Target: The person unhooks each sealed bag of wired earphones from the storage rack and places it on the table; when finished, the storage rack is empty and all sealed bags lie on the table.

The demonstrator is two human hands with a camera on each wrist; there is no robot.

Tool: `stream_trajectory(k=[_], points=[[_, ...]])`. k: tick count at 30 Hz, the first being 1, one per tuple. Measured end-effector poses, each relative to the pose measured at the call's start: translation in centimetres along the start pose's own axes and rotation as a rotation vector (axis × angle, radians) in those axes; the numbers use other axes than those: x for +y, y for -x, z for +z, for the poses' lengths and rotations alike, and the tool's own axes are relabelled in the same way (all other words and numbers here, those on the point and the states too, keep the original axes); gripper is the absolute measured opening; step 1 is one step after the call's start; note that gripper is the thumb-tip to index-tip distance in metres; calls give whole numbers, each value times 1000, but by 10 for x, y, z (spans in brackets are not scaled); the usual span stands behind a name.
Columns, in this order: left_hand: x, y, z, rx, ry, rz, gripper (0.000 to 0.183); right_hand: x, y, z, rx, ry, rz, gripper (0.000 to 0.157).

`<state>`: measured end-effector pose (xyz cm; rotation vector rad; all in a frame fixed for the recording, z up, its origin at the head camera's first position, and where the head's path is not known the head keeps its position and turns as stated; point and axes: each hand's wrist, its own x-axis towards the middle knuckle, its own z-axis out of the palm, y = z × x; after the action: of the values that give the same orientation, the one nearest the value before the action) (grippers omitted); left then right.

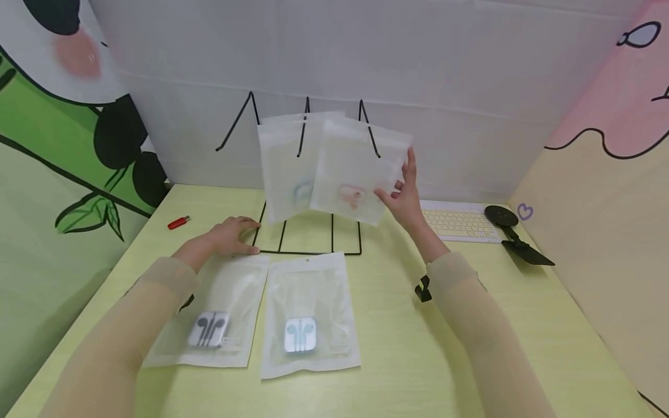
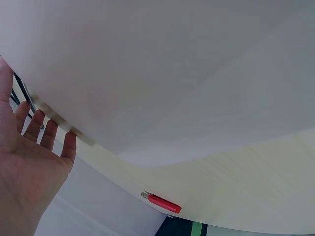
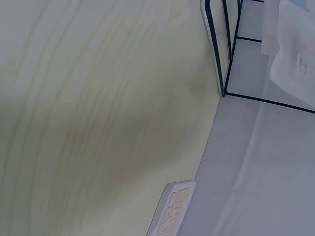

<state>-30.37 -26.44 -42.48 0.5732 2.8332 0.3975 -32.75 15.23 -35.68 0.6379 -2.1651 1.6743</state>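
A black wire rack [image 1: 320, 253] with several hooks stands at the table's back. Two translucent zip bags hang from it: a rear bag [image 1: 279, 174] with a bluish ring-shaped item on the middle hook, and a front bag [image 1: 340, 157] with a pinkish item on the right hook, tilted. At the front bag's right edge, my right hand [image 1: 405, 200] touches it, thumb in front and index finger pointing up. My left hand [image 1: 230, 235] rests its relaxed fingers against the rack's left base. Nearer me lie two bags with earphones, the left bag [image 1: 245, 313] and the right bag [image 1: 326, 290].
A red USB stick [image 1: 179, 222] lies at the left, also in the left wrist view. Back right, a white keyboard [image 1: 460, 220] sits beside a black folding stand [image 1: 514, 235]. A pale cloth wall [image 1: 444, 69] rises behind the rack.
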Motion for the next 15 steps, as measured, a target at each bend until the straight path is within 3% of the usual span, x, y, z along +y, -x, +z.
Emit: stream_trajectory(k=[8, 15], points=[[-1, -1, 1, 4, 7, 8, 78, -20, 12, 0, -51, 193, -174, 80], [-3, -1, 2, 0, 0, 5, 78, -32, 18, -3, -78, 269, -196, 77]])
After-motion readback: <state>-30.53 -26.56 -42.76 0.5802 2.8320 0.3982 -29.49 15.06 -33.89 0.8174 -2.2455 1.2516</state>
